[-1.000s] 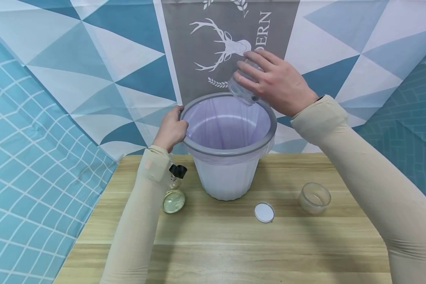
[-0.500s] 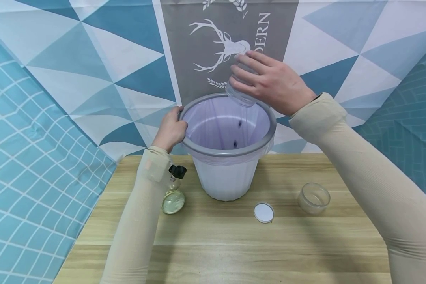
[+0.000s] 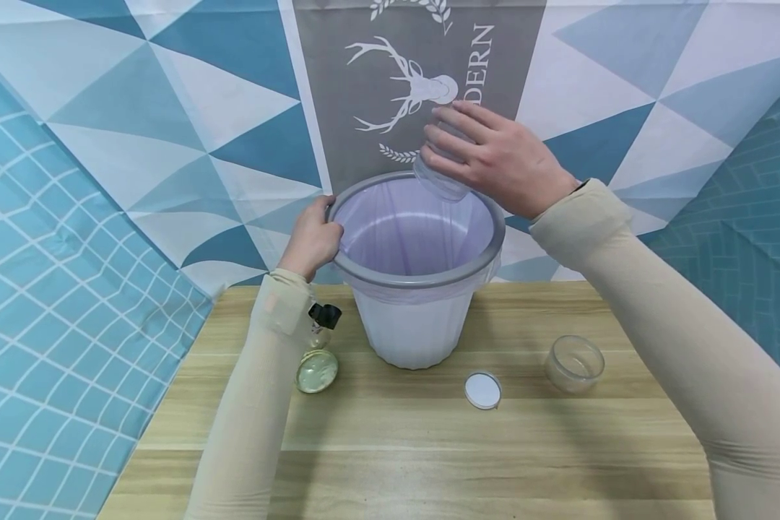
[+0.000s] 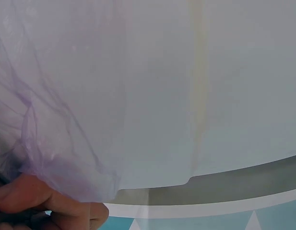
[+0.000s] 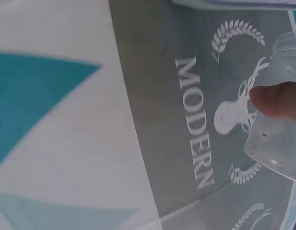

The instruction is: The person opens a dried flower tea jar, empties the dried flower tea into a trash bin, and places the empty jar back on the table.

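My left hand (image 3: 312,235) grips the grey rim of a white trash bin (image 3: 412,328) at its left side. A thin purple liner (image 4: 66,143) folds over that rim, and the fingers (image 4: 76,215) curl below it in the left wrist view. Above the bin's far right rim my right hand (image 3: 494,155) holds a clear plastic jar (image 3: 440,180), tipped with its mouth down toward the opening. In the right wrist view the thumb presses the jar's side (image 5: 277,136), and a few small dark specks cling inside near its base.
A clear round glass bowl (image 3: 575,363) stands on the wooden table (image 3: 416,462) at the right. A round white lid (image 3: 483,390) lies in front of the bin. Beside the left forearm are a greenish lid (image 3: 317,371) and a partly hidden clear container (image 3: 320,336). Patterned cloth hangs behind.
Dark bits seen dropping inside the bin half a second ago no longer show. The jar has tipped further mouth-down and lowered slightly. My left hand stays on the rim.
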A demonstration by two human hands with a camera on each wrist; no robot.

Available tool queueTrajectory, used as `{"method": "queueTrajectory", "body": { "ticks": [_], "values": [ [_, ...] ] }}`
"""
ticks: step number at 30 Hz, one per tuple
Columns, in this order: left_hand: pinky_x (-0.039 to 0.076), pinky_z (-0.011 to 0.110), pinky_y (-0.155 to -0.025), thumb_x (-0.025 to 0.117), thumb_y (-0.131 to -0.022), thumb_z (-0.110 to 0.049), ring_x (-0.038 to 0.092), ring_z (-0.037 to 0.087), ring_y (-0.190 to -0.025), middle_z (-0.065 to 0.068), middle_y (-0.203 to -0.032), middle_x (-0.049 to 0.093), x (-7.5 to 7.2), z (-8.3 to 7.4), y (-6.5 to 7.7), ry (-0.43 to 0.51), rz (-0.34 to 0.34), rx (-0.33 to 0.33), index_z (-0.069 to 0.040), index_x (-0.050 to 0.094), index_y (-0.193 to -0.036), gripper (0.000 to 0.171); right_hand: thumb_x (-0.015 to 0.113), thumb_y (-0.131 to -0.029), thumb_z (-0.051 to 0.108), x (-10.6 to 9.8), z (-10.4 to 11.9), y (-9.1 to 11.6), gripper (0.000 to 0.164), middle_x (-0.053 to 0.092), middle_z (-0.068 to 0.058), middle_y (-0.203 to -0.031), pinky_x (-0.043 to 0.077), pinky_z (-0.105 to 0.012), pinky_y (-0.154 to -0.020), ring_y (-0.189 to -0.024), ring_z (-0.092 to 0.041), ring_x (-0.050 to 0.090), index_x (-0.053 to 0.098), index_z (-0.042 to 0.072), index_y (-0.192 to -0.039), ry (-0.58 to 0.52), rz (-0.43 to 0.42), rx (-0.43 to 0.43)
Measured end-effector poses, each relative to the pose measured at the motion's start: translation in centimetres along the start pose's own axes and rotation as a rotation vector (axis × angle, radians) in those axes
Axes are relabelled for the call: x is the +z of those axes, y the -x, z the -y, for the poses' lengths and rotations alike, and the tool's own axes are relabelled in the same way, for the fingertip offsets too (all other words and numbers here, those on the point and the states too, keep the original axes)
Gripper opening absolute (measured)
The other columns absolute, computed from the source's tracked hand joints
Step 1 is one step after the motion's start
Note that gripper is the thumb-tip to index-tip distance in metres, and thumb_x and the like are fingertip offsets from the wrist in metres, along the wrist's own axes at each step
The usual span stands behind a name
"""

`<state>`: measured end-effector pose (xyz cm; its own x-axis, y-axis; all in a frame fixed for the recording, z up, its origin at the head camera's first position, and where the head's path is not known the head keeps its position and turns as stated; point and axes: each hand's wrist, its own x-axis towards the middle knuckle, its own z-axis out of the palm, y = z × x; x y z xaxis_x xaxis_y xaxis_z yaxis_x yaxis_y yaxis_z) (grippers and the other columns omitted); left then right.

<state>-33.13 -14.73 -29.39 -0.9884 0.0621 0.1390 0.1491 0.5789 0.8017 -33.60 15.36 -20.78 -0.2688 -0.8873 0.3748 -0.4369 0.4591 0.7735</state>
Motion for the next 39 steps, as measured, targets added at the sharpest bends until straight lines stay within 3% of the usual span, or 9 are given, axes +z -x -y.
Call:
{"method": "queueTrajectory", "body": {
  "ticks": [9,14,17,20,24,27,30,36,39],
  "values": [
    [0.053,0.05,-0.095,0.039,-0.098,-0.004,0.056,0.038,-0.127,0.022,-0.159,0.042,0.1,0.1,0.0,0.021,0.003,-0.003,-0.006,0.027,-0.163,0.066,0.055,-0.091,-0.022,1.0,1.0,0.8,0.06,0.058,-0.019,-0.146,0.029,-0.044,-0.127,-0.142,-0.036,0.049,0.055,0.006,-0.143,-0.085,-0.064,0.027],
    [0.054,0.048,-0.092,0.039,-0.098,-0.005,0.059,0.037,-0.123,0.023,-0.157,0.045,0.0,0.2,-0.2,-0.006,-0.008,0.001,-0.007,0.028,-0.163,0.066,0.05,-0.098,-0.016,1.0,1.1,1.2,0.051,0.06,-0.019,-0.144,0.035,-0.046,-0.124,-0.139,-0.037,0.051,0.058,0.007,-0.143,-0.191,-0.137,0.125],
    [0.052,0.051,-0.099,0.04,-0.099,-0.008,0.057,0.038,-0.128,0.023,-0.158,0.044,0.0,0.3,-0.3,-0.054,-0.017,0.009,-0.008,0.03,-0.163,0.065,0.062,-0.094,-0.006,1.0,1.3,1.8,0.054,0.061,-0.019,-0.142,0.041,-0.05,-0.118,-0.137,-0.04,0.052,0.058,0.011,-0.145,-0.282,-0.182,0.234],
    [0.045,0.057,-0.108,0.04,-0.102,-0.017,0.049,0.041,-0.137,0.023,-0.159,0.042,0.0,0.4,-0.2,-0.146,-0.046,0.018,-0.012,0.033,-0.163,0.062,0.079,-0.081,0.001,1.0,1.5,2.4,0.076,0.058,-0.02,-0.142,0.045,-0.056,-0.113,-0.135,-0.042,0.052,0.053,0.017,-0.15,-0.349,-0.176,0.336],
    [0.047,0.061,-0.094,0.037,-0.107,-0.037,0.055,0.045,-0.115,0.021,-0.148,0.045,0.1,0.3,0.2,-0.301,-0.151,0.066,-0.018,0.04,-0.16,0.056,0.093,-0.07,0.013,1.2,1.6,3.3,0.098,0.055,-0.021,-0.142,0.045,-0.059,-0.11,-0.131,-0.044,0.051,0.045,0.023,-0.156,-0.396,-0.135,0.429],
    [0.047,0.057,-0.084,0.038,-0.109,-0.043,0.054,0.039,-0.105,0.017,-0.139,0.047,0.3,-0.4,0.6,-0.359,-0.258,0.169,-0.019,0.047,-0.156,0.054,0.095,-0.07,0.02,1.1,1.7,4.0,0.101,0.055,-0.022,-0.14,0.048,-0.059,-0.105,-0.124,-0.045,0.055,0.042,0.022,-0.156,-0.442,-0.153,0.491],
    [0.047,0.053,-0.096,0.046,-0.108,-0.038,0.051,0.035,-0.122,0.014,-0.142,0.052,0.6,-2.0,1.3,-0.38,-0.314,0.317,-0.018,0.054,-0.152,0.048,0.094,-0.071,0.025,1.0,1.9,4.8,0.1,0.056,-0.022,-0.135,0.051,-0.06,-0.096,-0.118,-0.043,0.057,0.041,0.021,-0.156,-0.524,-0.185,0.577],
    [0.037,0.044,-0.119,0.06,-0.102,-0.021,0.049,0.031,-0.138,0.009,-0.148,0.06,3.7,-6.2,3.7,-0.39,-0.241,0.667,-0.013,0.053,-0.152,0.051,0.093,-0.074,0.028,0.4,2.2,6.4,0.102,0.055,-0.021,-0.137,0.052,-0.061,-0.099,-0.123,-0.037,0.058,0.036,0.023,-0.158,-0.72,-0.226,0.793],
    [0.033,0.04,-0.123,0.061,-0.1,-0.019,0.048,0.029,-0.142,0.009,-0.151,0.058,6.1,-7.7,5.3,-0.414,-0.186,0.778,-0.009,0.047,-0.155,0.058,0.094,-0.074,0.027,0.4,2.7,7.4,0.103,0.056,-0.016,-0.143,0.049,-0.057,-0.102,-0.13,-0.033,0.057,0.035,0.023,-0.158,-0.836,-0.261,0.894]
  ]
}}
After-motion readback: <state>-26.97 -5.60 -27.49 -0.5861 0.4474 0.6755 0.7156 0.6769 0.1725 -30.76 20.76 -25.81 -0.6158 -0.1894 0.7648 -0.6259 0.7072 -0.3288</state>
